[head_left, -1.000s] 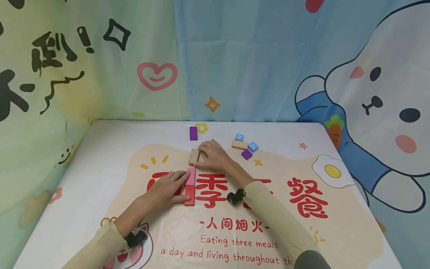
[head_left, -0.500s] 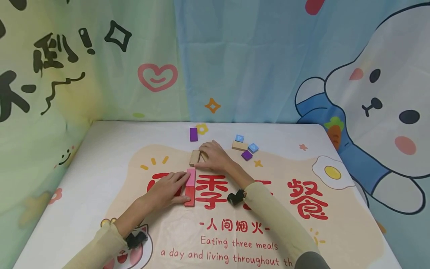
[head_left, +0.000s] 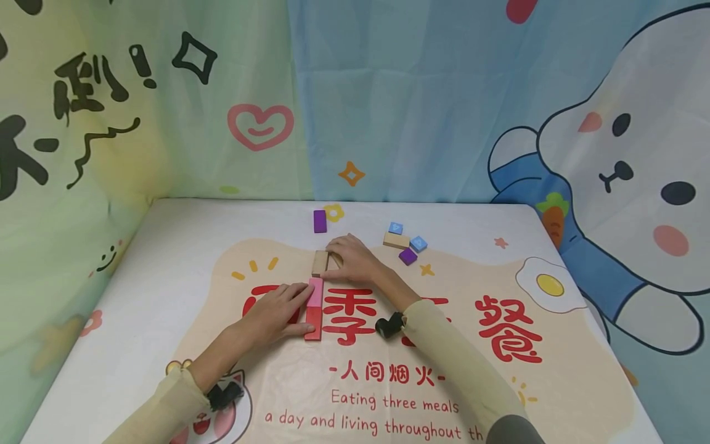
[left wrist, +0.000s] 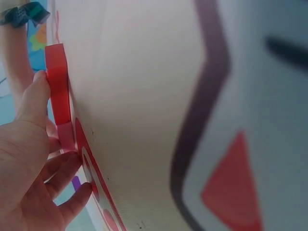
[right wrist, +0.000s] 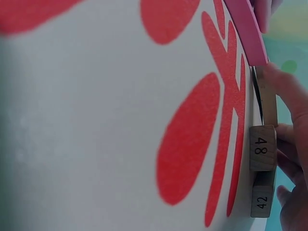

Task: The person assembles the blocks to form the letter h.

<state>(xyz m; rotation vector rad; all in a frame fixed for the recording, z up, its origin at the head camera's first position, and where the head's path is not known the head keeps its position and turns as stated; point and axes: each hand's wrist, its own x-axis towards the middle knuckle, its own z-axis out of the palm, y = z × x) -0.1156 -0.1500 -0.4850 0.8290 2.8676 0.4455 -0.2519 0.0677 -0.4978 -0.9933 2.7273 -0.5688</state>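
Observation:
In the head view a red block [head_left: 313, 324] and a pink block [head_left: 315, 292] lie end to end in a row. My left hand [head_left: 274, 311] rests along their left side, thumb on the red block [left wrist: 58, 91], other fingertips against the pink block [left wrist: 66, 136]. At the row's far end is a plain wooden block [head_left: 320, 263]. My right hand [head_left: 355, 259] grips it, thumb by its joint with the pink and fingers at the far end. In the right wrist view, a wooden block marked 48 [right wrist: 263, 148] and another marked 42 [right wrist: 262, 202] sit beside these fingers.
A purple block [head_left: 320, 221] lies behind the row. To the right sits a cluster: two blue blocks [head_left: 418, 243], a wooden block [head_left: 396, 240] and a purple block [head_left: 407, 256]. The printed tablecloth [head_left: 566, 370] meets a cloth backdrop [head_left: 421, 123] at the back edge.
My right hand has shifted slightly toward me with the wooden block, closing the small gap to the pink block. My left hand has stayed in place.

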